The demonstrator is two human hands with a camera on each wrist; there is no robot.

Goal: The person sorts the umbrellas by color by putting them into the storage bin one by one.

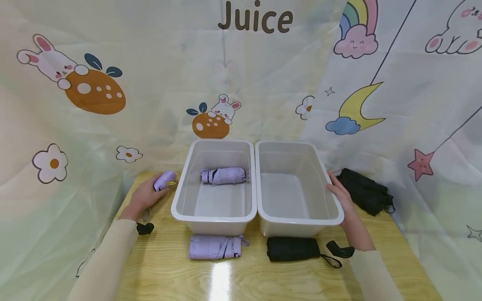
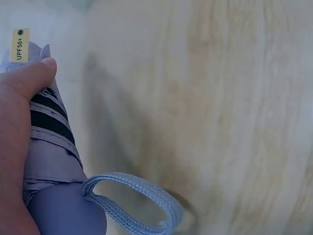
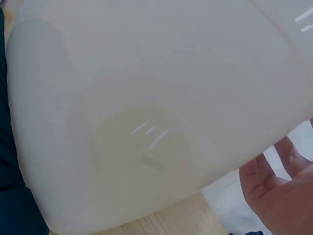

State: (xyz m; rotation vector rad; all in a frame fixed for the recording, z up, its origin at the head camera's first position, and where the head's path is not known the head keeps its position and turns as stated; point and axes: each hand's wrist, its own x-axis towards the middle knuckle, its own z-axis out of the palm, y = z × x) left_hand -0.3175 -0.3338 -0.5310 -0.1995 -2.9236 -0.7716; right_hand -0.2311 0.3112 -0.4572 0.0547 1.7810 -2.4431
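Note:
My left hand (image 1: 147, 195) grips a folded lilac umbrella (image 1: 165, 180) left of the left bin. In the left wrist view the thumb lies across its wrapped fabric beside a yellow UPF50+ tag (image 2: 19, 45). A wrist loop (image 2: 142, 193) hangs from the handle end. My right hand (image 1: 343, 196) is at the right side of the right white bin (image 1: 301, 220), fingertips resting on its rim. In the right wrist view, the bin's outer wall (image 3: 146, 88) fills most of the picture, and the fingers (image 3: 257, 174) reach its edge, tips partly hidden.
Another lilac umbrella (image 1: 223, 176) lies inside the left white bin (image 1: 214, 219). In front of the bins are a lilac umbrella (image 1: 214, 247) and a black umbrella (image 1: 293, 249). Black folded umbrellas (image 1: 363, 190) lie right of my right hand. A printed curtain (image 1: 158, 83) surrounds the wooden table (image 1: 169, 271).

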